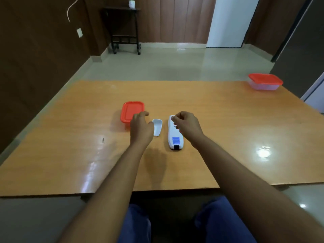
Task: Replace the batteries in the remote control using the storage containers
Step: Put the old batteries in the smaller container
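A white remote control lies face down on the wooden table, a blue label near its close end. Its detached white battery cover rests on the table just to its left. My right hand hovers over the remote's far end with fingers curled; whether they pinch a battery is hidden. My left hand sits beside the cover, fingers loosely bent, touching its left edge. A container with a red lid stands closed just beyond my left hand. A second red-lidded clear container stands at the table's far right corner.
The table's near edge runs just above my lap. Beyond the far edge lies a shiny tiled floor with a small black side table against the wooden wall. A dark cabinet stands at the right.
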